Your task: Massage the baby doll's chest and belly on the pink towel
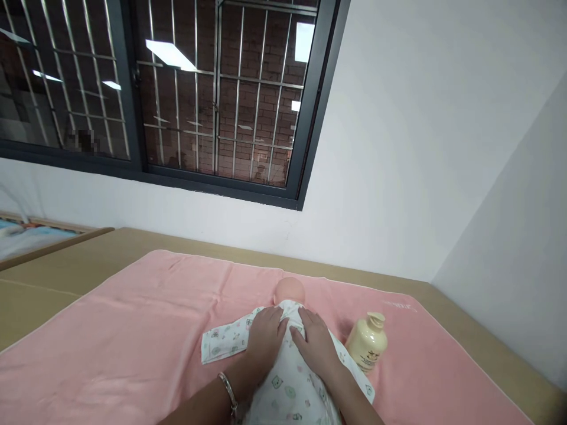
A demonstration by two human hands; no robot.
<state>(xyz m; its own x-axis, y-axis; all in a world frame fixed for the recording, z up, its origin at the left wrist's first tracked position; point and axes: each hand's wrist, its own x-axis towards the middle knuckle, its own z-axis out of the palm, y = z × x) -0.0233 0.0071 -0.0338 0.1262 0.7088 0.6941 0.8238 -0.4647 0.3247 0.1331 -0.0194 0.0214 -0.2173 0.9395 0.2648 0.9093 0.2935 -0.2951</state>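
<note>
The left hand (266,332) and right hand (316,341) rest flat, fingers extended, on the white, printed fabric garment (290,386) covering a pink, round-headed doll (290,289), near the pink, white-edged fabric blanket's (133,319) far edge; light, even palm pressure should suit.

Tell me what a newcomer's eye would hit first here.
Probably the broad pink mat across the lower half. At bottom centre, the left hand and right hand rest flat on a white patterned garment that runs up to a smooth, doll-like head, with a pale yellow pump bottle to their right. Next comes the dark-framed, barred window at upper left.
</note>
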